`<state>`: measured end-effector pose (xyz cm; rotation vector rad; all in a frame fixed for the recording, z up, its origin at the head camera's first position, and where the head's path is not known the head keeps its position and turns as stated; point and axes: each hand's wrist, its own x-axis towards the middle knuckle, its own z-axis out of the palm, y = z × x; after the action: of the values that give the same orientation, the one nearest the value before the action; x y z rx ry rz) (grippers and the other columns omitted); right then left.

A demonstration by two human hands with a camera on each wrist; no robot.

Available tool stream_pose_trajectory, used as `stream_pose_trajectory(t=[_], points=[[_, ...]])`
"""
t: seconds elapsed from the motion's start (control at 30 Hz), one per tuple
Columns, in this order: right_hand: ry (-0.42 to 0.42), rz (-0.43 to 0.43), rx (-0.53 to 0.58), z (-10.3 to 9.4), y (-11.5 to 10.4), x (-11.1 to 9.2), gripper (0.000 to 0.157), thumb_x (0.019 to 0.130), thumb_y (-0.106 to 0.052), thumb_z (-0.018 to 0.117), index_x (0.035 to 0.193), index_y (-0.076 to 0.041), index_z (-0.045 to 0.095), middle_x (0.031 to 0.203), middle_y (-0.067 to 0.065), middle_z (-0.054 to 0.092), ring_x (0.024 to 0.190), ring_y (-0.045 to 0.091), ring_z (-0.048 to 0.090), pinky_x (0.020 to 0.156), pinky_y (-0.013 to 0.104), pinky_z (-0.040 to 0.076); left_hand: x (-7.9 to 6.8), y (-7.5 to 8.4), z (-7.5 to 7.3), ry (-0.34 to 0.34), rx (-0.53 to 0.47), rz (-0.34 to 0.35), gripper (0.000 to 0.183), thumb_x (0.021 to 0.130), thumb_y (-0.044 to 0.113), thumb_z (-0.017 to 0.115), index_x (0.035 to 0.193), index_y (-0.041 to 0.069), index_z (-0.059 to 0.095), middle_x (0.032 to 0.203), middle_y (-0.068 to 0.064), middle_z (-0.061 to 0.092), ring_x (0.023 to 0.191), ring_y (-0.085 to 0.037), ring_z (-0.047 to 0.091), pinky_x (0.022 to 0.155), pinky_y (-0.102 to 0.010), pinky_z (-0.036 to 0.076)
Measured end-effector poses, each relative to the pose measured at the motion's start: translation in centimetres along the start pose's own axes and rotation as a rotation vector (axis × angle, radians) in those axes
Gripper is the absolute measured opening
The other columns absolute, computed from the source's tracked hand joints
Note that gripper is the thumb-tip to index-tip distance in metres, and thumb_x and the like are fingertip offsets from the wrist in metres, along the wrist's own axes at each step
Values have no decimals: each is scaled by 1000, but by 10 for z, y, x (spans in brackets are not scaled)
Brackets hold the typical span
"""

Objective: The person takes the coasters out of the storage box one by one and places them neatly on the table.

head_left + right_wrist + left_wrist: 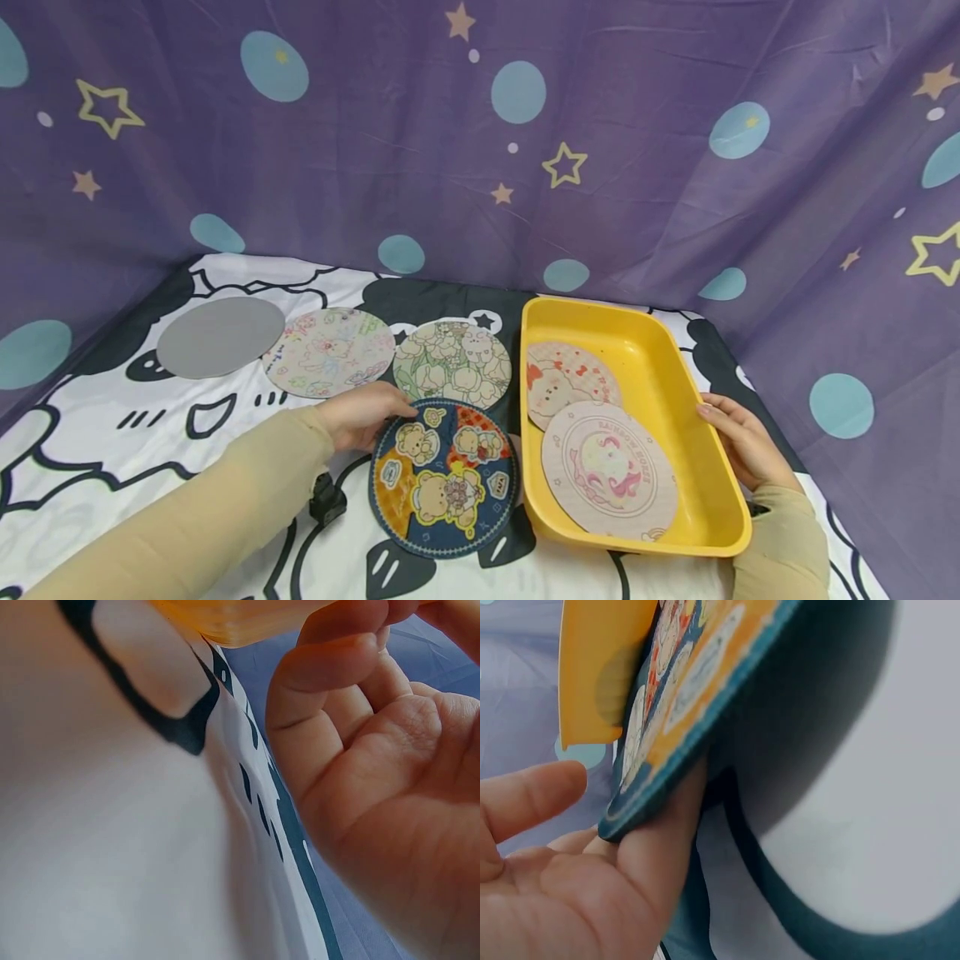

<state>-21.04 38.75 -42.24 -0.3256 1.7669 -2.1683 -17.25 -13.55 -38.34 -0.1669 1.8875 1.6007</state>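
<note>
My left hand [367, 417] holds a dark blue round mat [442, 479] with bear pictures by its upper left edge. In the left wrist view, fingers [664, 840] lie beneath the mat, which is tilted off the cloth, while the thumb stands on its printed side. Beside it is a yellow plastic tray [660, 358]. The right hand [746, 442] grips the tray's right rim, and its curled fingers [322, 667] show below the tray in the right wrist view. Inside the tray, a pink horse mat [611, 471] overlaps a pink bear mat [562, 379].
To the left lie a plain grey disc [221, 337], a pale mat [330, 354] with colourful doodles and a green floral mat [450, 362]. A black-and-white patterned cloth [150, 442] covers the table. Behind it hangs a purple curtain [420, 183] with stars and dots.
</note>
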Motion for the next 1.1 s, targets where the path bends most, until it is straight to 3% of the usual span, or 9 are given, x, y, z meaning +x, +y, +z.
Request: stream_pose_trajectory(t=[0.4, 0.9, 1.1], points=[[14, 3, 1, 1, -1, 0, 26, 107, -7, 35, 116, -12, 59, 103, 0, 73, 88, 13, 73, 74, 27, 61, 1, 1, 4, -39, -103, 23, 37, 98, 10, 45, 126, -13, 52, 105, -10, 67, 89, -16, 66, 83, -30, 57], [9, 5, -11, 1, -1, 0, 26, 107, -7, 35, 116, -12, 59, 103, 0, 73, 88, 13, 73, 74, 27, 61, 0, 1, 6, -12, -125, 21, 41, 98, 9, 46, 134, -12, 45, 113, -13, 65, 91, -16, 65, 84, -32, 57], [13, 8, -11, 1, -1, 0, 26, 107, -7, 35, 116, -12, 59, 103, 0, 73, 88, 13, 73, 74, 27, 61, 1, 2, 7, 7, -148, 14, 46, 99, 8, 45, 139, -12, 35, 121, -17, 60, 94, -17, 64, 87, -33, 56]])
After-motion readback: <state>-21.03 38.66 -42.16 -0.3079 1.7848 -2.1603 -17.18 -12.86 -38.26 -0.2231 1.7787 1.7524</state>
